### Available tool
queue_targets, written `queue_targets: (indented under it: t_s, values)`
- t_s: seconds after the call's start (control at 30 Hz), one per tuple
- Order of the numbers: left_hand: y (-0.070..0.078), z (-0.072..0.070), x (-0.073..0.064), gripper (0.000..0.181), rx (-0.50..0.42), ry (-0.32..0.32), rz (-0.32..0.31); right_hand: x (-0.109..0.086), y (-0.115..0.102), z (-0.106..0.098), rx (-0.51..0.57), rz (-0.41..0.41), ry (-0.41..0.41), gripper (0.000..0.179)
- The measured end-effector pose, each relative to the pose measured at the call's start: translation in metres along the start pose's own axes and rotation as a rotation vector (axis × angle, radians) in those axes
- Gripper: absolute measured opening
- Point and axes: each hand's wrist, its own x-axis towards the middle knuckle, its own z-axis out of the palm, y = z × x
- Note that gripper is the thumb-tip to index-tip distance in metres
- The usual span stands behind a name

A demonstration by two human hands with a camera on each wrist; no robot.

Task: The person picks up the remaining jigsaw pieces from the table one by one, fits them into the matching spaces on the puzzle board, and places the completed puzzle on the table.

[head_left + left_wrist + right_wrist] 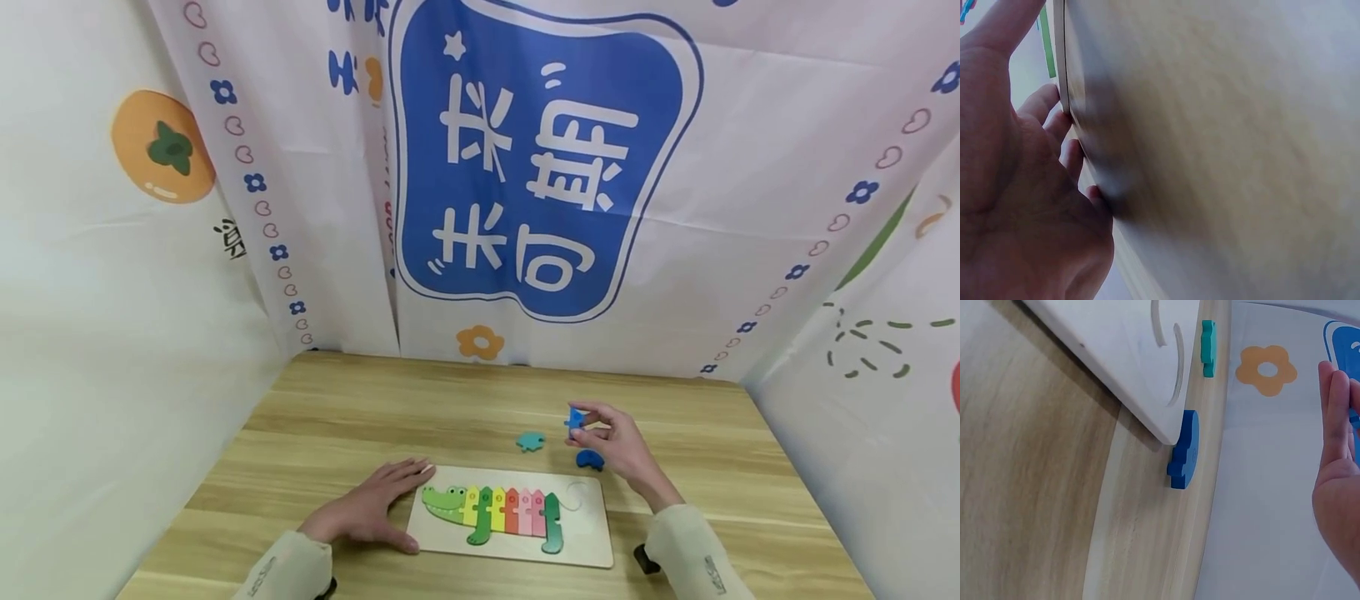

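Note:
A wooden crocodile puzzle board (588, 542) lies flat on the table, several coloured pieces (512, 510) fitted between the green head and a curled tail groove at the right. My left hand (371, 504) rests at the board's left end, thumb and fingers spread along its corners. Above the table beyond the board, my right hand (618, 442) pinches a blue puzzle piece (575, 420) between thumb and fingers. Below it on the table is a dark blue piece (590, 459), close to the board's far right corner. A teal piece (531, 442) lies farther left, behind the board.
The wooden table (360, 400) meets a printed white curtain (345, 275) at the back, with white sheets on both sides. A dark band (647, 560) shows by the right sleeve.

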Motion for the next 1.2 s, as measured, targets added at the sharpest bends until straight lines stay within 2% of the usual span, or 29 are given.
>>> queue_targets:
  t_s: [0.2,0.47,0.6,0.9,1.07,1.2]
  values:
    - [0.001,0.0,0.002,0.112,0.001,0.0,-0.009,-0.005,-0.001,-0.003,-0.017,0.008,0.009,0.041]
    - [0.0,0.001,0.002,0.113,-0.013,0.0,-0.015,-0.017,-0.003,-0.002,-0.161,0.016,0.05,0.033]
    - [-0.001,0.002,0.003,0.113,-0.02,-0.002,-0.022,-0.026,-0.001,-0.002,-0.141,0.046,0.034,0.032]
    - [-0.002,0.003,0.002,0.114,-0.007,-0.001,-0.025,-0.047,0.009,0.006,-0.085,0.171,-0.01,0.029]
    - [-0.002,0.002,0.003,0.113,-0.004,-0.001,-0.006,-0.056,0.016,0.007,-0.071,0.182,-0.071,0.024]
    - [-0.002,0.001,0.004,0.113,-0.009,-0.011,-0.008,-0.062,0.019,0.009,-0.099,0.192,-0.101,0.023]
